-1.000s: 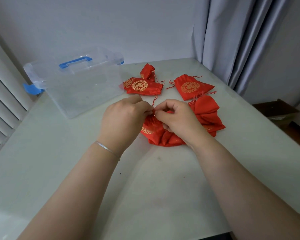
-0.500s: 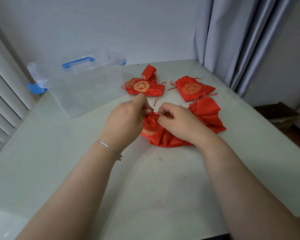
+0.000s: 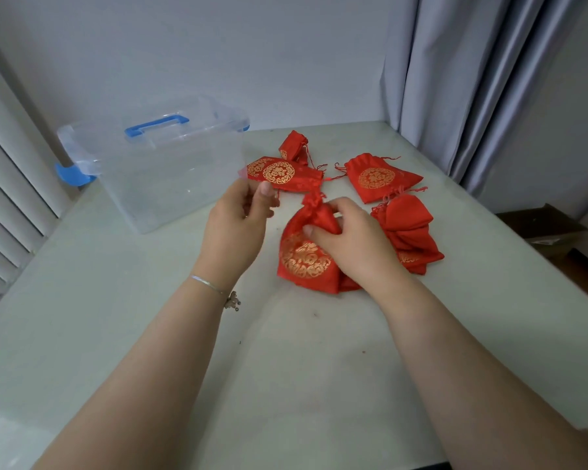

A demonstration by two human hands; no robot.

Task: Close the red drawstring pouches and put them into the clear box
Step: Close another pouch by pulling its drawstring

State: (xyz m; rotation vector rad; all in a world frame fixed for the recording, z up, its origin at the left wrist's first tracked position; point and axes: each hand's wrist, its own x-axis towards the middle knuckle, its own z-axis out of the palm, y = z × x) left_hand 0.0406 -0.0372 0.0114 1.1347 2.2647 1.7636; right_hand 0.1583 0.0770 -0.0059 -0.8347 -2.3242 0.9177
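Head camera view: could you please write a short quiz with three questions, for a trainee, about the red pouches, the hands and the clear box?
1. True or false: the clear box already has a red pouch inside it.
2. Which hand grips the neck of the gathered pouch? A) left hand B) right hand C) both
3. Fill the blank: the handle on the box is coloured ____.

Key:
1. False. The box looks empty; the pouches all lie on the table.
2. B. The left hand is lifted beside it and pinches a thin red cord.
3. Blue.
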